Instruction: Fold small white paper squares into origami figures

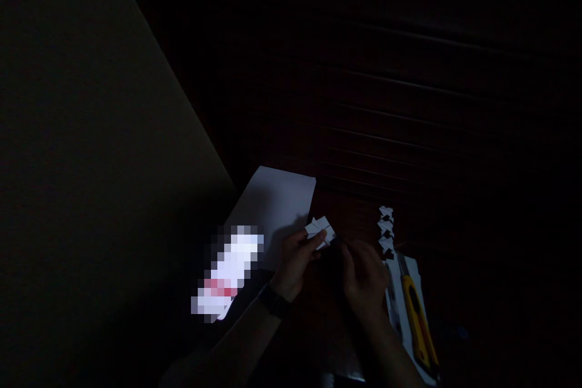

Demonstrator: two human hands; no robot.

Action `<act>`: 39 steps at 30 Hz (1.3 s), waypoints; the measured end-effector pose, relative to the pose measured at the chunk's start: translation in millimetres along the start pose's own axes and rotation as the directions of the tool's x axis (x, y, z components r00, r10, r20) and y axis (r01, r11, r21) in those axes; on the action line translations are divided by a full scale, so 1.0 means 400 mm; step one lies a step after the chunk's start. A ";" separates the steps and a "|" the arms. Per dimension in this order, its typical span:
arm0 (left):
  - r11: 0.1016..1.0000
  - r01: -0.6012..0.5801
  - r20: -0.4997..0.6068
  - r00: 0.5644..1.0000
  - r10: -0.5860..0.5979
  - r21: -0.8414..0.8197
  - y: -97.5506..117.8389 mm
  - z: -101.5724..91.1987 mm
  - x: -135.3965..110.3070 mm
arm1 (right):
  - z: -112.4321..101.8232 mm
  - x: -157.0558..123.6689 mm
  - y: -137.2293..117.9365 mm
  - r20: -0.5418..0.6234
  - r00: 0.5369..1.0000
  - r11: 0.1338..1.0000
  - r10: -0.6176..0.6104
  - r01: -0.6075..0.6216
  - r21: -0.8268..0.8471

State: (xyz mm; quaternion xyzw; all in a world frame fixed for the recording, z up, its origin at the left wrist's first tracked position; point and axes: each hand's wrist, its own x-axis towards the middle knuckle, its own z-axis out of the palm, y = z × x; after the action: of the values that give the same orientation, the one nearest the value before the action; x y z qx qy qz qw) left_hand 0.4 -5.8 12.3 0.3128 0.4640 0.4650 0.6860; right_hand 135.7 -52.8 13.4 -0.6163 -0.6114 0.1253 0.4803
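A small folded piece of white paper (324,224) is pinched in my left hand (295,254), thumb on top and the other fingers beneath. Creases and a raised pointed flap show on it. Just to its right, my right hand (364,276) is closed with curled fingers, close to the paper's edge. Its fingertips are in shadow, so whether they touch the paper or hold something is unclear. Beyond that hand, several small folded white paper pieces (386,228) lie in a short column.
A large white sheet (277,194) lies behind my left hand. Left of that hand glows a blurred, bright phone-like screen (234,267). A yellow utility knife (413,309), blade showing, rests on white paper at the right. Dark wooden panelling (386,79) rises behind; a pale wall (91,103) stands left.
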 end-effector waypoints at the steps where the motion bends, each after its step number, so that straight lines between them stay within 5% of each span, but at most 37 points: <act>1: 1.000 -0.014 -0.009 1.000 0.014 0.017 0.000 0.002 0.000 | 0.004 0.001 -0.001 0.005 0.992 0.990 0.125 -0.125 0.068; 4: 0.996 -0.067 -0.035 0.997 0.069 0.062 0.003 0.011 -0.002 | 0.019 0.006 0.001 0.250 0.865 0.810 0.436 -0.498 0.311; 7: 0.985 -0.115 -0.039 0.992 0.121 0.129 0.006 0.020 -0.005 | 0.034 0.010 0.008 0.499 0.712 0.560 0.494 -0.700 0.444; 9: 0.975 -0.140 -0.039 0.988 0.148 0.174 0.007 0.024 -0.007 | 0.040 0.010 0.012 0.539 0.675 0.471 0.503 -0.737 0.484; 20: 0.955 -0.192 -0.029 0.979 0.203 0.229 0.018 0.030 -0.018 | 0.053 0.005 0.028 0.501 0.711 0.503 0.493 -0.703 0.503; 28: 0.953 -0.189 -0.092 0.972 0.216 0.236 0.004 0.023 -0.005 | 0.043 0.005 0.005 0.442 0.809 0.705 0.388 -0.569 0.424; 32: 0.951 -0.187 -0.112 0.969 0.220 0.246 -0.006 0.018 0.002 | 0.043 -0.001 0.004 0.470 0.802 0.674 0.369 -0.579 0.459; 39: 0.957 -0.154 -0.116 0.976 0.186 0.245 -0.008 0.019 0.002 | 0.043 0.005 0.010 0.532 0.705 0.497 0.469 -0.709 0.501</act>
State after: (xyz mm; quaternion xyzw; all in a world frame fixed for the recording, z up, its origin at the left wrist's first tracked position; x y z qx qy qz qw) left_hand 8.6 -6.3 12.1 0.3975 0.5332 0.4848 0.5680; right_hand 125.7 -42.7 2.5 -0.5406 -0.3395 0.5965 0.4865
